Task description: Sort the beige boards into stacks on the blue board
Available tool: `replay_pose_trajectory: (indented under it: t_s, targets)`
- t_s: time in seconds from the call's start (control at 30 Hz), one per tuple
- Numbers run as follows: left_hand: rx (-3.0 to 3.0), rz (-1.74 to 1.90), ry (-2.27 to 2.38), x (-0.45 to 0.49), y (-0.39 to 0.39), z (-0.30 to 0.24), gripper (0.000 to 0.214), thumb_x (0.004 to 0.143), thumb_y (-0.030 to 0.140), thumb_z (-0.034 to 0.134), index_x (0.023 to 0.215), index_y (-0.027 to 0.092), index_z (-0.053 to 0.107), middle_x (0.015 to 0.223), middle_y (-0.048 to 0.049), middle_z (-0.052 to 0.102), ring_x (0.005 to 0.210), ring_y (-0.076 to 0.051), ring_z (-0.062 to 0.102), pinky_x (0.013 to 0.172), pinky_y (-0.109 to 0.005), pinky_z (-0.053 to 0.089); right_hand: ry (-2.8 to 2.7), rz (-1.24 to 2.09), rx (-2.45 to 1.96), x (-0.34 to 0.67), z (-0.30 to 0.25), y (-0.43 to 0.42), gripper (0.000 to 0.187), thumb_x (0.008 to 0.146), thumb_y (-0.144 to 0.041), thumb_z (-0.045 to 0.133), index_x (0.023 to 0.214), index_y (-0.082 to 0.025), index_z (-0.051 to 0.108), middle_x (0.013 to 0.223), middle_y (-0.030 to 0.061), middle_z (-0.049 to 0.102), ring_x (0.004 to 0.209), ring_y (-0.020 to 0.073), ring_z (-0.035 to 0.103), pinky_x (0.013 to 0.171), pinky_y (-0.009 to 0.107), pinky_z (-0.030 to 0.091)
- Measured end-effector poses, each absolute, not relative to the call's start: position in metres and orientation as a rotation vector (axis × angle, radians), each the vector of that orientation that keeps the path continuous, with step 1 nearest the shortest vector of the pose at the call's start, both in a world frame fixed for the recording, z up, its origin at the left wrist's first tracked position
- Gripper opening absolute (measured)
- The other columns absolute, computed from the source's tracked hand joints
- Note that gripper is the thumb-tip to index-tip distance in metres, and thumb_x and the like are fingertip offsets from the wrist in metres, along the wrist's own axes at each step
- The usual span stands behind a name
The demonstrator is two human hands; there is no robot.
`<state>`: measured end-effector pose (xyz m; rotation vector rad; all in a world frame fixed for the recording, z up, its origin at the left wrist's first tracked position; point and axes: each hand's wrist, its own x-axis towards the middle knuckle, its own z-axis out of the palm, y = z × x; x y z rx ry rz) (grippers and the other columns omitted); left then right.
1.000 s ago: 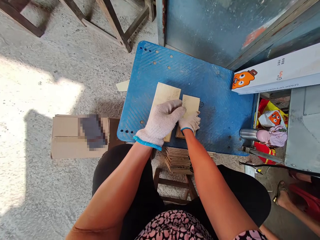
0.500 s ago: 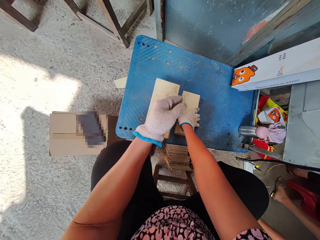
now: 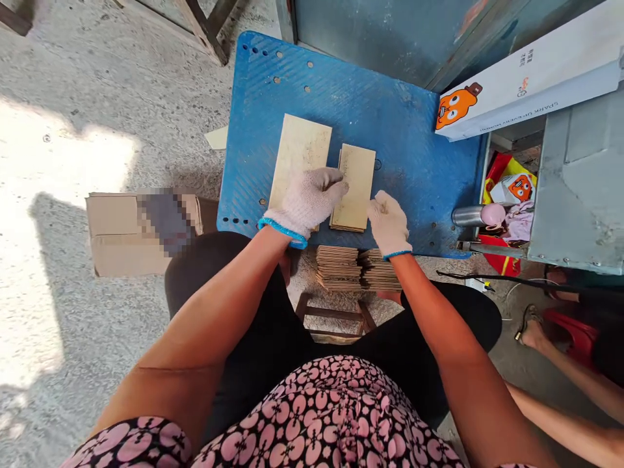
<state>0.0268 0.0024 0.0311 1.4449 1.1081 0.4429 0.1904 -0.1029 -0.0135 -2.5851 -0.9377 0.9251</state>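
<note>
A larger pale wooden board (image 3: 301,146) lies on a blue plastic table (image 3: 409,130). To its right is a short stack of smaller thin wooden boards (image 3: 355,179). My left hand (image 3: 307,198), in a white knit glove with a blue cuff, rests over the lower part of the larger board. Its thumb and fingers are pinched toward the small stack's left edge; anything between them is hidden. Just off that stack's right edge, my gloved right hand (image 3: 390,224) has its fingers curled closed, and I cannot make out what they hold.
Stacked wooden slats (image 3: 338,268) sit below the table's near edge, above a wooden stool (image 3: 331,313). A cardboard box (image 3: 121,234) stands on the floor at left. At right are a long white box (image 3: 531,78), a steel flask (image 3: 470,216) and another person's foot (image 3: 531,328).
My right hand has come off the small boards to their right side, its fingers going from spread to curled. My left hand stays pinched over the larger board. The whole view has shifted.
</note>
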Motion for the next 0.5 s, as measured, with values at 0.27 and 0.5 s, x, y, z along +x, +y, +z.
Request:
replay_pose_trajectory:
  t_s: [0.27,0.5]
  targets:
    - [1.749,-0.158,1.221,0.022,-0.054,-0.018,0.027,0.088,0.027,0.054,0.098,0.017,0.077,0.094,-0.0089,0.077,0.095,-0.023,0.069,0.085,-0.031,0.052,-1.098,1.231,-2.668,0.205,0.000,-0.215,0.033,0.091,-0.038,0.058,0.118,-0.029,0.073,0.125,0.0044,0.073,0.117,0.0285,0.065,0.101,0.039,0.050]
    - [1.842,-0.450,1.330,0.048,-0.065,-0.037,0.042,0.091,0.015,0.049,0.129,0.007,0.064,0.126,-0.0222,0.069,0.121,-0.031,0.066,0.101,-0.034,0.050,-0.881,1.194,-2.508,0.224,-0.042,-0.166,0.050,0.093,-0.023,0.050,0.142,-0.021,0.059,0.138,0.0059,0.066,0.126,0.0248,0.061,0.108,0.040,0.047]
